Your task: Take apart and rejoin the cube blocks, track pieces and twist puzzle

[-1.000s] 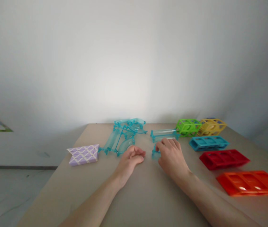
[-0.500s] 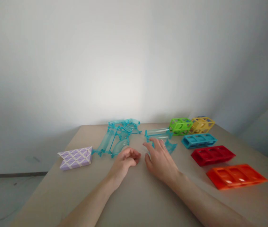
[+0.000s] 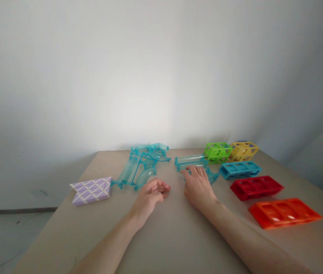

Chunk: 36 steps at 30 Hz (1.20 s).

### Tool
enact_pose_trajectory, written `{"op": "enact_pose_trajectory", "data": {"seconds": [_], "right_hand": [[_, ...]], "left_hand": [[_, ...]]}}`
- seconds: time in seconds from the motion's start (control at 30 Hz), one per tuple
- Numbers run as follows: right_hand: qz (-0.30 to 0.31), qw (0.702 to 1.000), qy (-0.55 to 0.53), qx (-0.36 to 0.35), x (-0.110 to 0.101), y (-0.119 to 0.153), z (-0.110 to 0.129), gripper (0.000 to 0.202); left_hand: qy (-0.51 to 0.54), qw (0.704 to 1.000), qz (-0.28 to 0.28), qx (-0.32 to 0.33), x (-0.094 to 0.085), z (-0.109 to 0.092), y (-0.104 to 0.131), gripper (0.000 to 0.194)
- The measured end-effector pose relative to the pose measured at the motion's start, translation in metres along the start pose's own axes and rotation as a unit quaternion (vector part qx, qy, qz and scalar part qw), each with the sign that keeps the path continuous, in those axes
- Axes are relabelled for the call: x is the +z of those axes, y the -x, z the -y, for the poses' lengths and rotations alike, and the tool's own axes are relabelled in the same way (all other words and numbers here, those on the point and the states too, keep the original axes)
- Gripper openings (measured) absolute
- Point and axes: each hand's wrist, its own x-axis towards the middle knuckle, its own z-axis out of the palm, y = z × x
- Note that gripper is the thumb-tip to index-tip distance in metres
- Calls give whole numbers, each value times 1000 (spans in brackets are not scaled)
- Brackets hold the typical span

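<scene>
My left hand [image 3: 152,193] rests over the table with its fingers loosely curled and nothing visible between them; it is nearest to a curved clear-blue piece [image 3: 146,177]. My right hand [image 3: 198,186] has its fingers bent down onto another curved clear-blue piece [image 3: 212,176], partly hidden behind the hand. Just beyond it lies a straight clear-blue channel piece [image 3: 190,160]. More clear-blue pieces [image 3: 150,148] lie grouped at the back, left of centre, with a long channel piece [image 3: 129,170] among them.
A purple patterned folded block [image 3: 93,191] sits at the left. Along the right stand open-frame blocks: green [image 3: 217,153], yellow [image 3: 243,151], blue [image 3: 240,169], red [image 3: 257,187] and orange [image 3: 284,213]. A wall [image 3: 150,76] rises behind the table [image 3: 161,236].
My right hand has shifted to the right and its fingers have drawn in. The curved clear-blue piece under it has slid right, near the blue block. My left hand has barely moved.
</scene>
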Motion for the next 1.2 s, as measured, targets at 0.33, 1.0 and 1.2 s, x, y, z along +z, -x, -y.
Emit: {"op": "enact_pose_trajectory", "data": {"seconds": [0.33,1.0,1.2], "right_hand": [[-80,997,7,13,-5,-3,10,42],[-44,999,8,12,9,-11,11,53],[-40,999,10,7,8,-10,10,52]], "left_hand": [[-5,1000,9,8,-2,3,-2,26],[-21,1000,8,10,-2,2,-2,26],[-28,1000,9,12,0,0,-1,26]]}}
